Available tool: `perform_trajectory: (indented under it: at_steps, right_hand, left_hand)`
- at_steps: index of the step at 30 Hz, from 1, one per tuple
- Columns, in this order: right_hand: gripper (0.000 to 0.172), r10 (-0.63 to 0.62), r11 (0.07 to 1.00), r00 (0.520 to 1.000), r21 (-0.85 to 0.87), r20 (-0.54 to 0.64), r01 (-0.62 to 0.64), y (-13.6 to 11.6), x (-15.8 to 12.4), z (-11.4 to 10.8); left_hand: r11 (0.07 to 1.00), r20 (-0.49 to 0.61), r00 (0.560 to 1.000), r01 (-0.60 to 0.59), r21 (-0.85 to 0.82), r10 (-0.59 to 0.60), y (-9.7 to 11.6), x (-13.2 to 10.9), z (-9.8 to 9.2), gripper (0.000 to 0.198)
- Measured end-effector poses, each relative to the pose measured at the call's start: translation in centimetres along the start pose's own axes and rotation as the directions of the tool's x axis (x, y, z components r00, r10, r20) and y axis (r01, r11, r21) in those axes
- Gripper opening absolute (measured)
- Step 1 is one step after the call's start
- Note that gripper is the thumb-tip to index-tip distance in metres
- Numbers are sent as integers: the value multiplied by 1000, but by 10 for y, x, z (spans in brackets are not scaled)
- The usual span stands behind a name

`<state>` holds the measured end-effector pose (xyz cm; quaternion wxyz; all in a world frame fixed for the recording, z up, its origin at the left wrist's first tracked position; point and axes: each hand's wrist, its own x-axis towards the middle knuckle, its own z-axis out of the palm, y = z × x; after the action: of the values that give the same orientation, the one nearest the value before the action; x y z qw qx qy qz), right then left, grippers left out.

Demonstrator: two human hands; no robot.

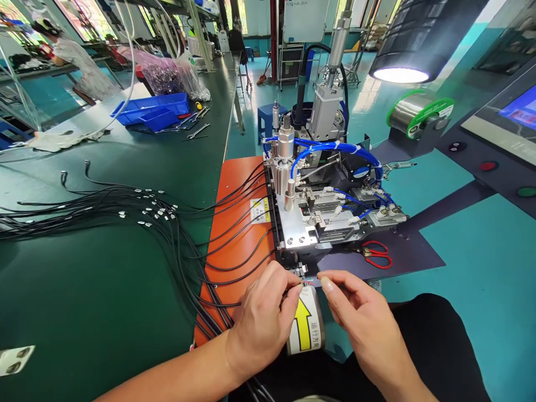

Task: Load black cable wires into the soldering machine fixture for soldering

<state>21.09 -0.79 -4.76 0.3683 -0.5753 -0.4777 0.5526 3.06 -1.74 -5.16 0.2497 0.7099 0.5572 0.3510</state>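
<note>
My left hand [268, 310] is closed in a pinch on the end of a black cable [229, 305]. Thin coloured wires [309, 282] stick out past its fingertips. My right hand [360, 312] is also pinched, just right of the wire tips; what it holds, if anything, is too small to make out. Below the wires is a rounded block with a yellow arrow label [304, 324]. Just beyond both hands stands a metal machine [299, 223] with blue air tubes [335, 146]. More black cables run into its left side over an orange plate [234, 234].
Bundled cables with white connectors [159, 212] lie on the green table [104, 279]. Red-handled scissors [377, 255] rest right of the machine. A solder spool [421, 114], lamp [402, 44] and control panel [502, 145] stand right. Blue bins [154, 111] and wrenches [196, 131] are farther back; a person sits far left.
</note>
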Motion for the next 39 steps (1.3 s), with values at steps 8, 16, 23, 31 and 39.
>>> perform_trajectory:
  at_steps: [8,16,23,31,39]
  right_hand:
    - [35,112,965,967,207,228,-160,-6,9,4]
    - [33,58,993,981,94,188,-76,-6,8,1]
    - [30,4,1000,980,17,201,-8,-9,10,-1]
    - [28,-90,984,969,-127,231,122,-9,17,-8]
    - [29,-124,974,971,-160,205,158,-13,20,-10]
  left_hand:
    - [999,8,999,-41,7,41,-1,-1,-1,10]
    - [999,8,999,-32,32,32,-1,0,0,10]
    - [999,10,1000,-23,37,23,-2,-1,1,10]
    - [999,16,999,-41,34,41,-2,-1,0,13]
    - [1000,14,1000,-25,9,25,-2,-1,0,11]
